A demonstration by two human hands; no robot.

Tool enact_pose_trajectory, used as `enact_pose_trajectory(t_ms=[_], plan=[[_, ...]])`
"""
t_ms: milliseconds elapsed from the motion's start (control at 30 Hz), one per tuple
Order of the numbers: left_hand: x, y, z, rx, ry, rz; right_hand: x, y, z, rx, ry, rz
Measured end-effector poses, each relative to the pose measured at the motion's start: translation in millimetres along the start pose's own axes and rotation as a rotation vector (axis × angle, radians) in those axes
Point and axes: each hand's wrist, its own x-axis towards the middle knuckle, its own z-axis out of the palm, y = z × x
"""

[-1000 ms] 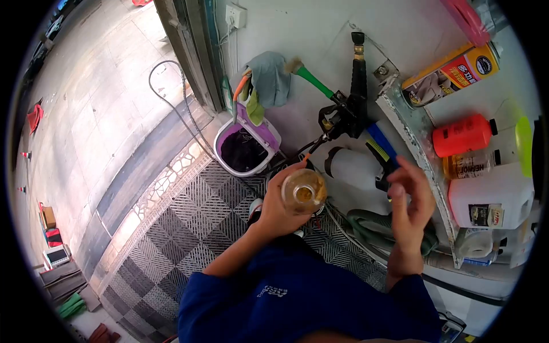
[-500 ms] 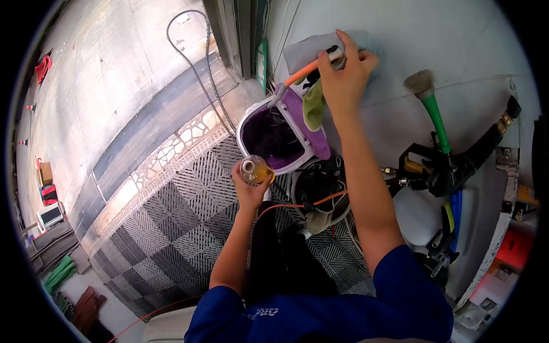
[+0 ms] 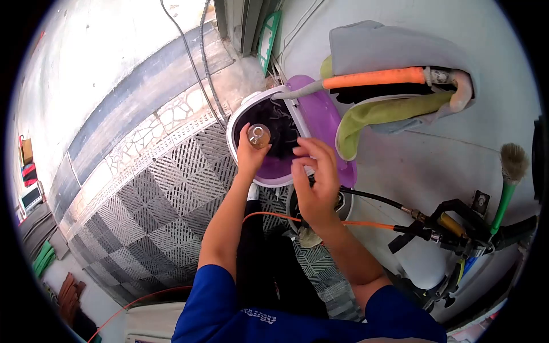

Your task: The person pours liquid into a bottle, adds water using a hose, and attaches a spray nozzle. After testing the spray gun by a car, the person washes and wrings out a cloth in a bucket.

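My left hand (image 3: 250, 159) is closed around a small clear bottle (image 3: 259, 137) whose round opening faces up toward me. It is over the mouth of a white-rimmed purple bin (image 3: 266, 182), which has dark contents. My right hand (image 3: 318, 191) is near the bin's right side, with its fingers loosely bent and apart and nothing visible in them. A bar with an orange sleeve (image 3: 374, 78) and a grey end crosses above the purple lid (image 3: 313, 108). Around the bar hang a grey cloth (image 3: 394, 48) and a green cloth (image 3: 357, 128).
At right are a green-handled brush (image 3: 506, 197), black hose fittings (image 3: 452, 226) and a white container (image 3: 424, 266). An orange hose (image 3: 366, 223) runs behind my right forearm. Patterned floor tiles (image 3: 180, 200) lie on the left, with dark cables (image 3: 203, 68) beyond.
My right hand has left the far end of the orange-sleeved bar and come down toward the bin. My left hand has moved the bottle over the bin's mouth. The view has shifted.
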Motion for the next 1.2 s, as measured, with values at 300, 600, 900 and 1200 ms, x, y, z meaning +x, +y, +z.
enact_pose_trajectory(t_ms=[300, 600, 900, 1200], plan=[[48, -31, 37, 0.190, -0.014, -0.026, 92, 211, 82, 0.102, 0.164, 0.364], [84, -52, 60, 0.311, -0.062, -0.054, 88, 237, 92, 0.075, 0.101, 0.457], [81, -42, 58, 0.299, -0.076, 0.018, 75, 248, 82, 0.081, 0.051, 0.418], [78, -45, 53, 0.388, -0.051, 0.199, 65, 250, 73, 0.163, 0.081, 0.404]])
